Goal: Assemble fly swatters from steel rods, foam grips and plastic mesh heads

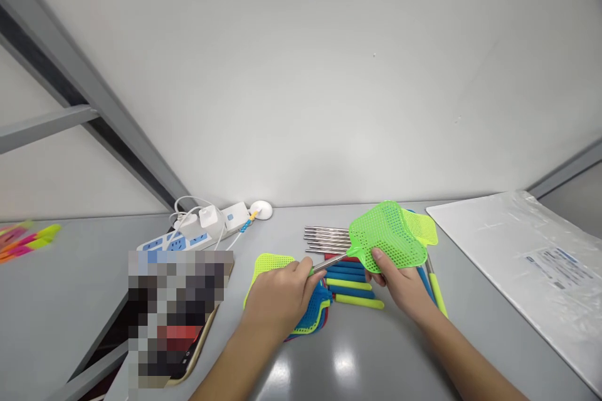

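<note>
A bright green fly swatter (pixel 388 232) is held tilted above the table between both hands. My left hand (pixel 282 288) is closed around its handle end, with the metal shaft running out toward the right. My right hand (pixel 397 279) pinches the lower part of the mesh head, thumb on top. Below them lies a pile of fly swatters (pixel 310 319) with blue, yellow-green and red heads, partly covered by my left hand. Blue and yellow-green handles (pixel 357 302) and several bare metal shafts (pixel 327 239) point sideways. Behind the held head, another yellow-green swatter (pixel 426 229) shows.
At the left stand a white power strip (pixel 207 239) with plugs and cables, and a phone (pixel 188 363) with its screen pixelated. A plastic-wrapped white board (pixel 508 250) lies at the right. Brightly coloured blurred items (pixel 31 241) are at the far left. A pale wall closes the back.
</note>
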The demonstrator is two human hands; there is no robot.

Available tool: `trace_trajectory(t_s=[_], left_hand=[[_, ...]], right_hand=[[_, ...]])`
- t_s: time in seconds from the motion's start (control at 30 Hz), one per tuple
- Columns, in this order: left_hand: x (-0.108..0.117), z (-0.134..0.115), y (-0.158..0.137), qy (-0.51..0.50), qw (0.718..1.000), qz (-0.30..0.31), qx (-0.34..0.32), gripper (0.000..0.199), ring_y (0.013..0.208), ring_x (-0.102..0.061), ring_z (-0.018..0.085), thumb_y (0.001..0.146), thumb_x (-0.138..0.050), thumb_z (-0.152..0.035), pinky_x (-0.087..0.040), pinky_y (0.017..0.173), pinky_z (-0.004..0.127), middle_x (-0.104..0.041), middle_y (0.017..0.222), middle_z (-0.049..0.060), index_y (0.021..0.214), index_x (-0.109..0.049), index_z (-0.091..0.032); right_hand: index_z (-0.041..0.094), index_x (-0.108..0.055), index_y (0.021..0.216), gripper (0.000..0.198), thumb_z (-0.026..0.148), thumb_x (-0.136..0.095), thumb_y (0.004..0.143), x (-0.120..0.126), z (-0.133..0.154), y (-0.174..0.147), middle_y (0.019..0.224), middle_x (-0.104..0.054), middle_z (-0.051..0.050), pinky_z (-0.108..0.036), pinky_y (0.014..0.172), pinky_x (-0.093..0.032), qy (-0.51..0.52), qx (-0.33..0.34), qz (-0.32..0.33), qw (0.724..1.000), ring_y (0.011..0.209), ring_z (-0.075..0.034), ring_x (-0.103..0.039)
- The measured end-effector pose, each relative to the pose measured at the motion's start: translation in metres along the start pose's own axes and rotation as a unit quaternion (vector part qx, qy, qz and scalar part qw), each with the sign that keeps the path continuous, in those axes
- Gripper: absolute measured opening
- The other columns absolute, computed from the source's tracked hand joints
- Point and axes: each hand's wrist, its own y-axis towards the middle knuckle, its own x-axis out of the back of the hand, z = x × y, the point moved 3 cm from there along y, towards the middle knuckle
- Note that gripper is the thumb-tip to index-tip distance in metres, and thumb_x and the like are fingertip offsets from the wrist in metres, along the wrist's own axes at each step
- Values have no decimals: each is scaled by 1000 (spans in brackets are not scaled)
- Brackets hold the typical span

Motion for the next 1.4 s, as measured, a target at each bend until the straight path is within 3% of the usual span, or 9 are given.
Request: trace_trajectory(t_s=[0.13,0.3,0.47,0.77,0.9,1.07,1.27,1.4], left_hand=[[3,-7,0,-3,999,45,22,33,64,-68,23,102,-34,-41,-16,48,30,-70,76,1,88,-58,-21],[7,-7,1,-29,997,61,26,29,71,-69,23,102,-38,-38,-23,49,29,-69,79,0,88,-57,-21],[10,-6,-2,-54,998,23,-4,25,72,-68,22,102,-37,-38,-25,50,29,-69,82,-1,100,-58,-24],[0,-14,-3,-62,997,-25,-37,28,72,-69,22,103,-36,-36,-23,48,29,-70,83,-1,117,-58,-27],[-2,-19,-2,-53,997,-29,-36,27,69,-67,21,103,-35,-35,-20,47,30,-69,82,-1,107,-60,-26],[1,-26,-3,-32,998,-41,-42,34,65,-64,20,104,-30,-32,-16,48,30,-66,77,1,90,-59,-23],[12,-29,-10,-55,994,-34,-85,30,61,-61,18,103,-33,-31,-18,50,30,-66,76,0,88,-57,-22],[17,-39,-19,-92,990,9,-106,28,63,-62,19,103,-32,-31,-18,51,30,-68,78,0,90,-55,-22]], right_hand=[[23,-50,60,44,52,-50,93,0,-5,2,56,-49,1,-32,58,-41,10,-9,14,1000,57,-17,-51],[24,-48,59,44,55,-51,91,-6,-9,3,52,-44,2,-34,59,-44,38,-13,-1,999,54,-18,-49],[24,-50,60,46,59,-53,88,-12,-7,2,53,-45,2,-32,56,-44,46,-13,-22,999,53,-16,-48],[21,-58,62,49,58,-46,93,-28,-6,-5,54,-40,4,-28,55,-34,2,11,11,1000,53,-13,-39],[21,-55,58,54,57,-41,95,-27,-9,-6,53,-36,4,-28,57,-33,13,16,25,999,53,-13,-39],[21,-52,58,54,59,-40,95,-26,-9,-9,55,-42,2,-29,56,-34,32,15,36,999,54,-14,-43],[22,-60,69,44,54,-46,95,-28,-8,-20,54,-41,4,-29,58,-36,42,17,-22,999,54,-14,-44],[22,-55,57,45,51,-55,91,-29,-14,-36,53,-41,3,-30,60,-38,52,14,-90,994,55,-14,-44]])
